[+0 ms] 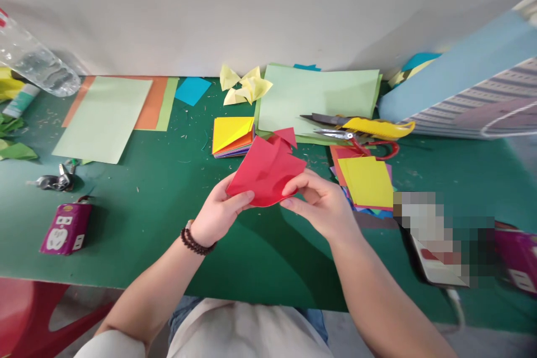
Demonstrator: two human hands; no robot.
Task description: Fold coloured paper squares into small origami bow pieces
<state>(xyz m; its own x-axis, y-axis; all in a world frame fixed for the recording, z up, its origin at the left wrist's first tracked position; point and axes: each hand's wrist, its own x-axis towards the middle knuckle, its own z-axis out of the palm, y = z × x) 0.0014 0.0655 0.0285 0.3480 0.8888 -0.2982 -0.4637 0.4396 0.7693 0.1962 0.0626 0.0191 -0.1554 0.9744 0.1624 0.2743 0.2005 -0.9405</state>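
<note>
A piece of folded red paper [264, 173] is held up over the green table, its upper right corner creased into several flaps. My left hand [220, 207] pinches its lower left corner, thumb on top. At the lower right edge, my right hand [319, 201] has thumb and fingertips closed on the paper. Just behind the red paper lies a small stack of coloured squares [232, 137] with a folded yellow sheet on top. To the right of my right hand sits another pile with yellow paper [367, 182] uppermost.
Scissors with red handles [352, 137] and a yellow-handled cutter [364, 124] rest on pale green sheets [319, 95]. Folded cream paper pieces [247, 86] lie by the wall. Keys [59, 179], a purple power socket [67, 229], a water bottle [37, 56] and a phone [436, 257] are around.
</note>
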